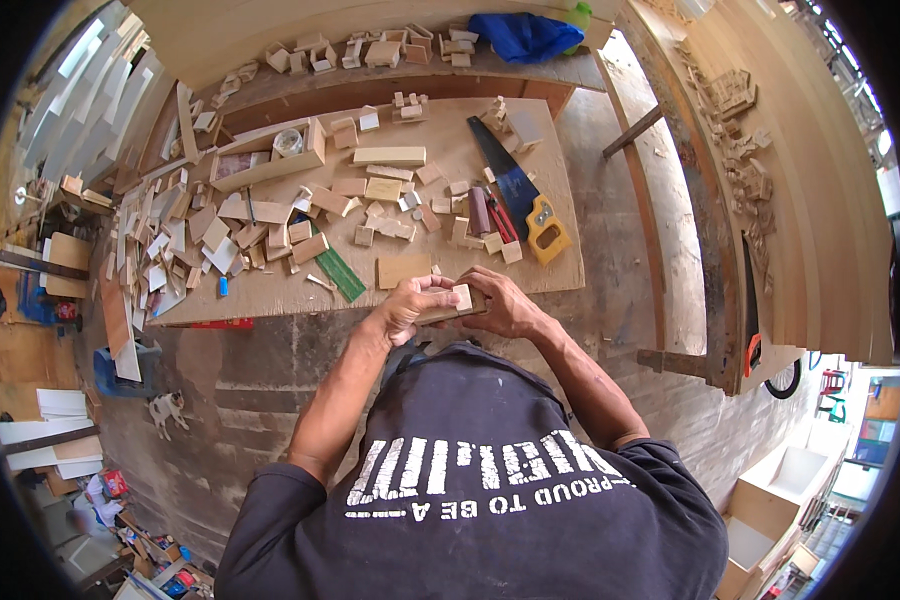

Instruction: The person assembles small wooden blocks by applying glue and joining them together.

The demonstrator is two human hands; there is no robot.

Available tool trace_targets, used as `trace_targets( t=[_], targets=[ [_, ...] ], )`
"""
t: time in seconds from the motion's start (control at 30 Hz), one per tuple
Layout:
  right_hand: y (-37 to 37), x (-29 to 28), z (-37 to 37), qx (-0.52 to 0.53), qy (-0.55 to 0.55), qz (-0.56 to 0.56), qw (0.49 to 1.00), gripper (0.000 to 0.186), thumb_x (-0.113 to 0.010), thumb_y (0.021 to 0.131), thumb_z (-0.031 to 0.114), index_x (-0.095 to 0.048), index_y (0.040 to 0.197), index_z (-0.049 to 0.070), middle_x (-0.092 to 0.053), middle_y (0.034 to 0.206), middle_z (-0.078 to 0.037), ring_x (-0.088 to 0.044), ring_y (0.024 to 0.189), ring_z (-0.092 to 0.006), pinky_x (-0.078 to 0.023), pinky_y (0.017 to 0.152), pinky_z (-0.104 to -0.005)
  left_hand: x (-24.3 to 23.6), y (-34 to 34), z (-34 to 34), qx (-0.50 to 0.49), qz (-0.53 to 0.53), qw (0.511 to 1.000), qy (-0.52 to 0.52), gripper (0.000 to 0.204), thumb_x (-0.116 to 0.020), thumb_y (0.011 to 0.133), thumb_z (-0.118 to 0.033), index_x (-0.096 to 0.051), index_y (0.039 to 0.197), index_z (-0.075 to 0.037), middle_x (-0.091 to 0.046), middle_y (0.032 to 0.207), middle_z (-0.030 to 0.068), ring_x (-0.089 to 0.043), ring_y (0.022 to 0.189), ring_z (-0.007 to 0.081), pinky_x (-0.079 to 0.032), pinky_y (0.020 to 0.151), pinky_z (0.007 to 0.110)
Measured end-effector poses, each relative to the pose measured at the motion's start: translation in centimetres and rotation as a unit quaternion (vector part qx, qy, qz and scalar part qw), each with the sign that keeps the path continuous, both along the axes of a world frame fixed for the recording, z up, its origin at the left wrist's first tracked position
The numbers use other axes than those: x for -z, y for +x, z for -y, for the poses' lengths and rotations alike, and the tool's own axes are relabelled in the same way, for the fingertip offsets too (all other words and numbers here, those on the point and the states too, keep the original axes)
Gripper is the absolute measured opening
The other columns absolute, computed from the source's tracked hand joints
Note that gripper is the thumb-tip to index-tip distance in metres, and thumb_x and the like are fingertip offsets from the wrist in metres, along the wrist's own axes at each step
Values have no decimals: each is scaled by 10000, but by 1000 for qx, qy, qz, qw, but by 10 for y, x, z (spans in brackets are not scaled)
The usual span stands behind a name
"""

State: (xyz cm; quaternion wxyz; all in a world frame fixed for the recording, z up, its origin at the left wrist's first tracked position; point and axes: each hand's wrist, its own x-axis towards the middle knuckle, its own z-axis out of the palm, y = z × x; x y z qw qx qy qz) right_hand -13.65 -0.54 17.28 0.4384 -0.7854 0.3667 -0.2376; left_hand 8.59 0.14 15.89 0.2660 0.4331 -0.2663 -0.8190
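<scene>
At the near edge of the worktable, both hands are closed on small pieces of pale wood. My left hand [408,310] pinches from the left, its thumb against a small wooden block [463,297]. From the right, my right hand [505,304] wraps its fingers round the same pieces. The block appears to rest on a flatter piece of wood, mostly hidden by the fingers. Just beyond my hands lies a flat square wooden piece [402,271]. Whether the held pieces are joined, I cannot tell.
Wood offcuts [220,235] cover the table's left side, beside a green strip [340,274]. A handsaw [520,190] with a yellow handle lies at the right, near red pliers-like handles [501,213]. An open wooden box [270,160] holds a jar. A cat [167,412] is on the floor.
</scene>
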Motion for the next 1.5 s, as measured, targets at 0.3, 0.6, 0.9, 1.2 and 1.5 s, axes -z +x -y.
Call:
trace_targets(
  t=[0.3,0.6,0.9,1.2,1.5],
  targets=[
    [1,10,-1,18,-6,33,999,470,-826,688,157,-631,1081,-11,-624,976,-162,-638,911,-344,-508,797,-414,5,2,4,16,-15,1000,20,500,-845,806,-216,-563,1175,-32,-663,989,80,-676,831,163,-580,623,303],
    [-4,11,-12,38,67,52,996,640,-834,743,218,-551,1269,-10,-634,1110,-170,-632,1020,-312,-506,887,-401,9,-3,-1,1,32,999,-20,467,-861,780,-185,-580,1119,-29,-690,985,101,-684,864,168,-590,620,310],
    [-20,40,-28,116,382,198,895,496,-730,918,317,-583,1241,-30,-656,1095,-89,-608,985,-137,-494,853,-294,14,-13,-4,1,112,982,-153,433,-870,738,-95,-581,1050,-16,-721,973,137,-671,873,144,-549,769,266],
    [-22,43,-30,117,313,195,922,314,-680,957,261,-627,1113,-6,-664,955,-31,-599,836,-87,-491,728,-261,-9,-10,-7,38,148,961,-228,420,-874,720,-93,-593,1024,-22,-718,959,99,-659,884,128,-539,794,275],
    [-22,38,-23,111,293,224,923,294,-690,952,259,-630,1080,1,-656,945,-32,-595,858,-90,-488,756,-264,-11,2,1,49,97,960,-257,502,-804,747,-14,-571,1192,-18,-673,1058,60,-630,969,120,-523,843,259]
  ],
)
